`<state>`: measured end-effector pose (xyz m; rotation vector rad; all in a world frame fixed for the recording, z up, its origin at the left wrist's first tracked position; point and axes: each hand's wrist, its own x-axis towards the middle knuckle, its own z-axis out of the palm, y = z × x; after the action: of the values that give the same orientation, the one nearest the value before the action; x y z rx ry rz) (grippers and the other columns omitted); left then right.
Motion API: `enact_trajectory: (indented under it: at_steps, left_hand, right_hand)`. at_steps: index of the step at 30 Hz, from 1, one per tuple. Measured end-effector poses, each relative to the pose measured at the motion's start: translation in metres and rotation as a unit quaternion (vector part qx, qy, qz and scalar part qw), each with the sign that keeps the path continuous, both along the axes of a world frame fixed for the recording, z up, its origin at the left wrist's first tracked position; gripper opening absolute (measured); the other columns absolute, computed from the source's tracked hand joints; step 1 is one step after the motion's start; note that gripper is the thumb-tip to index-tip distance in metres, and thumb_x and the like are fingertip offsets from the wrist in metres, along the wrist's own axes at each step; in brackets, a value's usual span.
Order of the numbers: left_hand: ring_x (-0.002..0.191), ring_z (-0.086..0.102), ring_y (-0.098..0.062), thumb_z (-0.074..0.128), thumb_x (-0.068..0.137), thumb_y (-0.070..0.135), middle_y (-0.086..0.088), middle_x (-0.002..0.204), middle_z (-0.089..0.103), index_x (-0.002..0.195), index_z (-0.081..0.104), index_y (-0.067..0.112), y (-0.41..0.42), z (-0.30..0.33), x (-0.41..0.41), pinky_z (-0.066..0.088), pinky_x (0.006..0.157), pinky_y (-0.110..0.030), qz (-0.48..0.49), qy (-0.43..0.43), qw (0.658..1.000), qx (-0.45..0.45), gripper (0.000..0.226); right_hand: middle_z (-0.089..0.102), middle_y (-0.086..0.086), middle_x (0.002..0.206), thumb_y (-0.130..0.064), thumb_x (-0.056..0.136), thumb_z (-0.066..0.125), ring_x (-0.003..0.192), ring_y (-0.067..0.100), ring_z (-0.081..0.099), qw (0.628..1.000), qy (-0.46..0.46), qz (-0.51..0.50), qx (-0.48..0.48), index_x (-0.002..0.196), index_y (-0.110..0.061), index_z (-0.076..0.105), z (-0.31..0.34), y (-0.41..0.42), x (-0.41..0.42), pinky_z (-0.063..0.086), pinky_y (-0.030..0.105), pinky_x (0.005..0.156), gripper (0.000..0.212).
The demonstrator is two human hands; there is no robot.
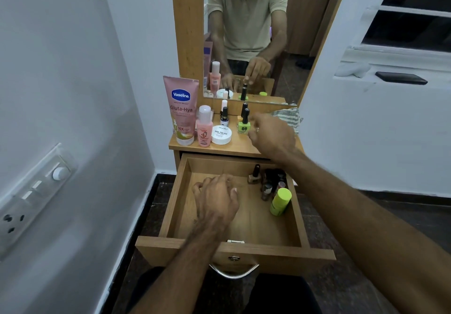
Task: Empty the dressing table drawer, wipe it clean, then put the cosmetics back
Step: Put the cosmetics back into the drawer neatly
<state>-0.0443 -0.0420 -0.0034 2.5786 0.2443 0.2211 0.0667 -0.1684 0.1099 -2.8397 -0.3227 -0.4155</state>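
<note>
Your right hand [269, 134] hovers beside the green polish bottle [243, 126] near the tabletop's [234, 149] back edge, fingers curled, seemingly released; left hand [217, 197], loosely curled, reaches into the drawer [170, 206]. Clear its far-right corner next.

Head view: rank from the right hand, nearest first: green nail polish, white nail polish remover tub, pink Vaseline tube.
From the right hand, over the tabletop:
1. Green nail polish, just left of the fingers, nearly touching.
2. White nail polish remover tub, further left, mid-tabletop.
3. Pink Vaseline tube, far left edge, standing upright.
</note>
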Motion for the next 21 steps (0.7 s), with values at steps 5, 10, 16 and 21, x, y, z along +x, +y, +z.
enact_trajectory:
  at_steps: [5, 10, 16, 21]
  left_hand:
    - [0.119, 0.050, -0.009, 0.059, 0.096, 0.040, 0.015, 0.117, 0.066, 0.130, 0.057, 0.036, 0.001, 0.003, -0.002, 0.026, 0.109, -0.038, -0.001, 0.005, 1.000, -0.004, 0.034]
    - [0.119, 0.050, -0.009, 0.059, 0.096, 0.041, 0.014, 0.118, 0.066, 0.131, 0.057, 0.035, 0.000, 0.004, -0.003, 0.027, 0.110, -0.039, -0.001, 0.007, 1.000, -0.004, 0.035]
    - [0.118, 0.051, -0.010, 0.059, 0.096, 0.041, 0.014, 0.117, 0.066, 0.130, 0.057, 0.036, 0.001, 0.003, -0.002, 0.027, 0.110, -0.040, -0.005, 0.009, 1.000, -0.004, 0.034]
    - [0.118, 0.051, -0.011, 0.060, 0.095, 0.040, 0.014, 0.116, 0.066, 0.128, 0.058, 0.036, 0.000, 0.003, -0.001, 0.027, 0.108, -0.039, -0.004, 0.008, 1.000, 0.003, 0.033]
  right_hand:
    - [0.055, 0.001, 0.140, -0.021, 0.096, 0.061, 0.120, 0.026, 0.057, 0.998, 0.047, -0.009, -0.035, 0.152, -0.030, 0.040, 0.011, 0.014, 0.025, 0.052, 0.042, 0.086, 0.060]
    - [0.067, 0.001, 0.115, -0.025, 0.097, 0.062, 0.099, 0.023, 0.062, 0.999, 0.007, -0.024, 0.022, 0.122, -0.025, 0.061, 0.012, 0.018, 0.030, 0.054, 0.043, 0.082, 0.025]
    - [0.071, -0.004, 0.104, -0.029, 0.094, 0.066, 0.095, 0.019, 0.064, 0.998, 0.013, -0.001, 0.068, 0.115, -0.026, 0.067, 0.018, 0.008, 0.013, 0.057, 0.041, 0.078, 0.021]
    - [0.072, -0.010, 0.097, -0.029, 0.090, 0.070, 0.087, 0.009, 0.064, 0.994, 0.069, 0.069, 0.039, 0.108, -0.027, 0.075, 0.024, -0.010, -0.015, 0.058, 0.037, 0.075, 0.018]
